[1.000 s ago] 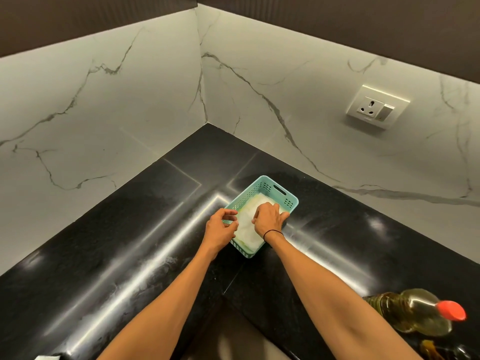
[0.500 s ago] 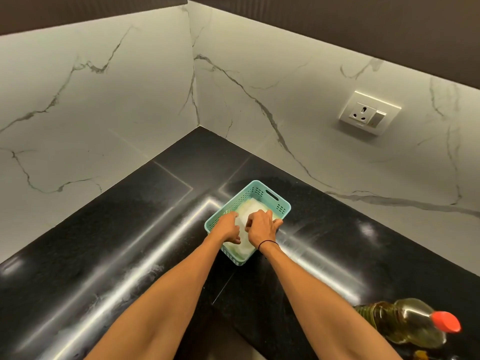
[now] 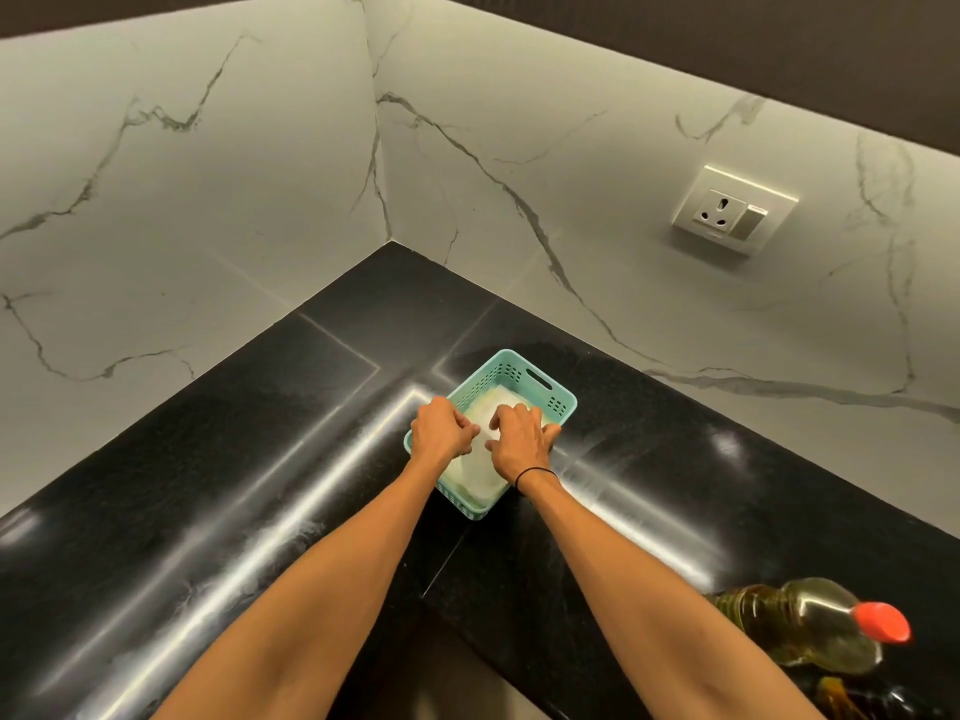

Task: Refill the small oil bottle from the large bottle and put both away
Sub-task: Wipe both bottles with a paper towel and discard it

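The large oil bottle [image 3: 800,623], clear with yellow oil and a red cap [image 3: 882,622], stands at the bottom right of the black counter. Just below it an amber glassy object [image 3: 840,694] is cut off by the frame edge; I cannot tell whether it is the small bottle. Both my hands are in a teal plastic basket [image 3: 540,383] farther back. My left hand [image 3: 441,428] is over the basket's left rim, fingers curled down onto the white liner [image 3: 475,472]. My right hand [image 3: 519,439] has bent fingers on the liner and its thumb at the right rim.
The black stone counter [image 3: 218,485] fills an L-shaped corner between two white marble walls. A wall socket [image 3: 733,210] sits on the right wall. A dark recess [image 3: 441,683] lies at the counter's near edge between my forearms.
My hands have drawn closer together over the liner; the left one moved from the basket's rim inward. The view has tilted a little, and the basket and bottle sit where they were.
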Demonstrator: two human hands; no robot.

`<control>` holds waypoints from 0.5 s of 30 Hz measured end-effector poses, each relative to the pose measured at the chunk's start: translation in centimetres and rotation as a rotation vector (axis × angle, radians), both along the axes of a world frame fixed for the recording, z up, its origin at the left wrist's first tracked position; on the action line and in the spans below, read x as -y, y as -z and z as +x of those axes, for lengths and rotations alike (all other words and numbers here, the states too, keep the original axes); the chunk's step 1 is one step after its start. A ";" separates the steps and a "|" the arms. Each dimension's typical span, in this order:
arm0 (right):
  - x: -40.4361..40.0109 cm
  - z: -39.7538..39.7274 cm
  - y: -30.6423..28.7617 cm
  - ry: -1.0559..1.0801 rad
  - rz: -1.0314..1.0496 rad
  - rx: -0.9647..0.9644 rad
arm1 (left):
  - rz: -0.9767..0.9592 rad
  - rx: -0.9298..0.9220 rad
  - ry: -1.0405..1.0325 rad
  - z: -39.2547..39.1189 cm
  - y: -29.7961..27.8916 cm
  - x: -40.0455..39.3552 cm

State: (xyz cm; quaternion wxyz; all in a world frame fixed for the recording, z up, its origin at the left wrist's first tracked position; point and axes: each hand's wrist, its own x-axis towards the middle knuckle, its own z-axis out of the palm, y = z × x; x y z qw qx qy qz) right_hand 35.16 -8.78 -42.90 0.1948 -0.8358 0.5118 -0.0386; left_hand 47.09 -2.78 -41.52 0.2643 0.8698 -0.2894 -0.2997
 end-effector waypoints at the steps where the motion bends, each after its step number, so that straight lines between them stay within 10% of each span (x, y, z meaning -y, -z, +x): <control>1: -0.1 0.1 -0.1 -0.002 0.005 0.041 | 0.011 -0.032 -0.026 0.4 0.0 0.1; 15: -1.5 0.8 -0.4 0.026 0.268 0.267 | -0.010 -0.536 -0.234 2.0 -0.1 0.1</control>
